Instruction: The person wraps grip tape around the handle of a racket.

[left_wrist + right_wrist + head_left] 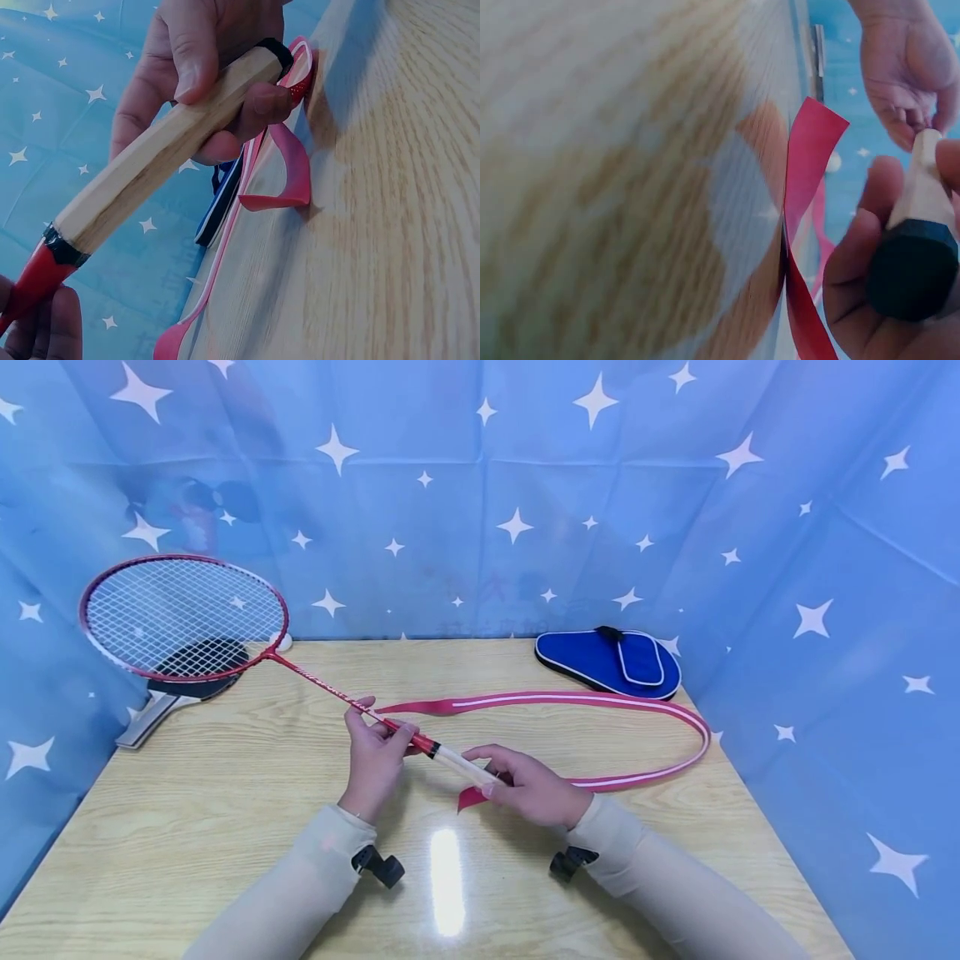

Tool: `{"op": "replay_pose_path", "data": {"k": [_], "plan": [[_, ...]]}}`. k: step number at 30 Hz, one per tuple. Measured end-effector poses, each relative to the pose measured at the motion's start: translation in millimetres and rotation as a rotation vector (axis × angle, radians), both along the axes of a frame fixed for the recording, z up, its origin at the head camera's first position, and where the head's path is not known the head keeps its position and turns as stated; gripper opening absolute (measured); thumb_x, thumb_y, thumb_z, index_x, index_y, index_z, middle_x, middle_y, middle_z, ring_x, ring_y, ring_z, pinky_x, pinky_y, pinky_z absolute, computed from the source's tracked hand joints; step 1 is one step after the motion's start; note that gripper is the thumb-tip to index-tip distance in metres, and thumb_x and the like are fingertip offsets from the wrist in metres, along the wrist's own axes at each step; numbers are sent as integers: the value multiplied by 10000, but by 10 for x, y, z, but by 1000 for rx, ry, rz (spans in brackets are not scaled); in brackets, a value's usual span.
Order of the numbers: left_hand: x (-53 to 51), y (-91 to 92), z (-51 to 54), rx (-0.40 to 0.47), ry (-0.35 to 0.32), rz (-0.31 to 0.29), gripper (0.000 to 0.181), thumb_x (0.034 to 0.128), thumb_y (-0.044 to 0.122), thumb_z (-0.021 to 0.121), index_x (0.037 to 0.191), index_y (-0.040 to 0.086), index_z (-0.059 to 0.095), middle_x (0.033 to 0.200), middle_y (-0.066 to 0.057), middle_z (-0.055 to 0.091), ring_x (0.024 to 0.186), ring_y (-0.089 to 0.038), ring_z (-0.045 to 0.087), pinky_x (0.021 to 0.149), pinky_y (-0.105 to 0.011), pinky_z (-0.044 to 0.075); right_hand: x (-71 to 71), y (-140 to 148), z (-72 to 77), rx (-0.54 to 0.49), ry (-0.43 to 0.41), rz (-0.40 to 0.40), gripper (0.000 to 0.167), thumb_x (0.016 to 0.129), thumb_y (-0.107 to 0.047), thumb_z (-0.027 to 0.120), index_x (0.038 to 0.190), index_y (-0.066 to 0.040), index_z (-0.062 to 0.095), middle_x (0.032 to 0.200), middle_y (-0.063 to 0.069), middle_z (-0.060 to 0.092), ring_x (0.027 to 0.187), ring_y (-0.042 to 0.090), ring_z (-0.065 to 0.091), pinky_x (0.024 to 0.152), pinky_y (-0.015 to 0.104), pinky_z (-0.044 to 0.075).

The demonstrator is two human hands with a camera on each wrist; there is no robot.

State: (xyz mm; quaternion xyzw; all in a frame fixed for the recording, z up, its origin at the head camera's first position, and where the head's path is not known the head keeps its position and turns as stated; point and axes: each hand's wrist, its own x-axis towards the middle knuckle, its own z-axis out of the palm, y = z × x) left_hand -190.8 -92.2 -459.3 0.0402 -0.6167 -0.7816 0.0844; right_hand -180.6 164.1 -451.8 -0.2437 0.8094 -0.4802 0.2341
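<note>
A red and white badminton racket (318, 682) is held above the table, its strung head up at the left. My left hand (375, 764) grips its shaft near the red cone, just ahead of the handle. My right hand (540, 789) holds the bare wooden handle (165, 154) near its black butt cap (913, 270), thumb on one side and fingers on the other. Behind and below the handle, a long pink grip tape (570, 697) with a white stripe lies in a wide loop. One tape end (817, 139) curls up beside the right hand.
At the back left, a table tennis bat (161, 714) lies partly behind the racket's strings, with a white ball (284, 642) near it. A blue zipped bat case (585, 658) rests at the back right. Star-patterned blue curtains (450, 510) enclose the wooden table (225, 793).
</note>
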Motion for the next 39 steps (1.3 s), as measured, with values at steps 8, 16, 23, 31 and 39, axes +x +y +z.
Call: {"op": "replay_pose_path", "data": {"k": [8, 16, 23, 31, 39], "plan": [[-10, 15, -29, 25, 0, 36, 497, 979, -126, 527, 1323, 64, 223, 890, -140, 640, 822, -308, 752, 738, -385, 666, -27, -19, 7, 48, 15, 25, 454, 1042, -136, 649, 1415, -386, 585, 1073, 32, 663, 687, 204, 554, 513, 286, 485], [-10, 17, -58, -20, -12, 31, 464, 984, -114, 532, 1281, 81, 233, 897, -149, 655, 812, -283, 749, 723, -371, 664, -252, 21, -27, 161, 125, 22, 317, 1064, -101, 587, 1360, -166, 679, 1122, -24, 696, 966, 192, 618, 852, 345, 551], [2, 20, -80, -31, -18, 25, 481, 986, -113, 539, 1306, 67, 227, 920, -176, 658, 830, -315, 745, 730, -371, 663, -405, 13, -85, 267, 36, 134, 396, 973, 16, 668, 1288, -223, 690, 1003, -65, 708, 903, 197, 646, 814, 350, 575], [-1, 7, -100, -56, -14, 9, 495, 992, -107, 547, 1320, 75, 224, 945, -197, 662, 889, -412, 741, 743, -376, 663, -440, -23, -74, 418, 102, 167, 414, 950, 2, 715, 1263, -269, 699, 962, -60, 663, 862, 176, 615, 791, 332, 552], [-2, 8, -111, -62, -20, 3, 469, 1010, -81, 548, 1311, 99, 238, 925, -160, 657, 911, -399, 734, 737, -343, 658, -465, 31, 0, 458, 119, 201, 390, 936, -43, 765, 1260, -249, 697, 978, -6, 620, 881, 184, 578, 792, 331, 519]]}}
